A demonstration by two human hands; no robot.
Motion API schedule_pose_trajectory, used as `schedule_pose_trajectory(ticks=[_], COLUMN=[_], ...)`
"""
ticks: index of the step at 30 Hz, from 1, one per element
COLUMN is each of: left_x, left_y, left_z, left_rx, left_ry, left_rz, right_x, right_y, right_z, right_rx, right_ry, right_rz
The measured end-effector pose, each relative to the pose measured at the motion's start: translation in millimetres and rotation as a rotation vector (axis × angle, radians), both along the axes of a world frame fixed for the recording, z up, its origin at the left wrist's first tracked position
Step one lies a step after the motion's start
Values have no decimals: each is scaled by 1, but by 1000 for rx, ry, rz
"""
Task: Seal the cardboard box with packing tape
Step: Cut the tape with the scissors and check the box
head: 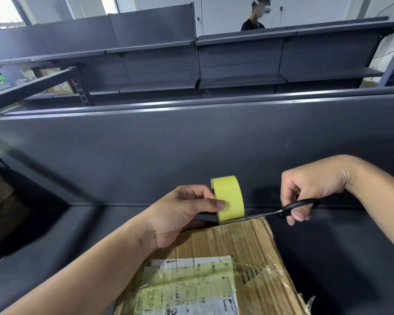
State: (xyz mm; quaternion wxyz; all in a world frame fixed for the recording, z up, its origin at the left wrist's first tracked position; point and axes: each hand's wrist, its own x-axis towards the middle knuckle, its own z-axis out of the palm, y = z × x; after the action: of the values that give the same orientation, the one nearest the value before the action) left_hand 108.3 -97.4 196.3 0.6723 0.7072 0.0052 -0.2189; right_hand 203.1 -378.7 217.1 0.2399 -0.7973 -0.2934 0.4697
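Note:
A worn cardboard box (243, 246) with a white shipping label lies on a dark shelf in front of me. A strip of yellowish tape runs along its top toward the far edge. My left hand (182, 214) grips a yellow tape roll (230, 198), held upright just above that far edge. My right hand (305, 192) holds black-handled scissors (289, 209) whose blades point left and meet the tape at the base of the roll. The blade tips are hidden behind the roll.
A dark upright panel (191, 151) rises right behind the box. Grey shelving racks (237, 64) stand beyond it, and a person with a headset stands at the far back. A brown carton sits at the left edge (0, 208).

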Motion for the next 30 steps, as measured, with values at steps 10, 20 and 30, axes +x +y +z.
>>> schedule_pose_trajectory(ticks=[10,20,30], left_x=[1,3,9], left_y=[0,2,7], left_z=[0,-4,-11], left_rx=[-12,-33,-77], left_ry=[-14,-10,28], left_rz=[3,37,230], right_x=[6,6,-3], right_y=[23,30,-25], right_z=[-7,-11,-36], right_rx=[-6,-54,-119], right_ry=[-4,-30,-98], right_rz=[92,87,-139])
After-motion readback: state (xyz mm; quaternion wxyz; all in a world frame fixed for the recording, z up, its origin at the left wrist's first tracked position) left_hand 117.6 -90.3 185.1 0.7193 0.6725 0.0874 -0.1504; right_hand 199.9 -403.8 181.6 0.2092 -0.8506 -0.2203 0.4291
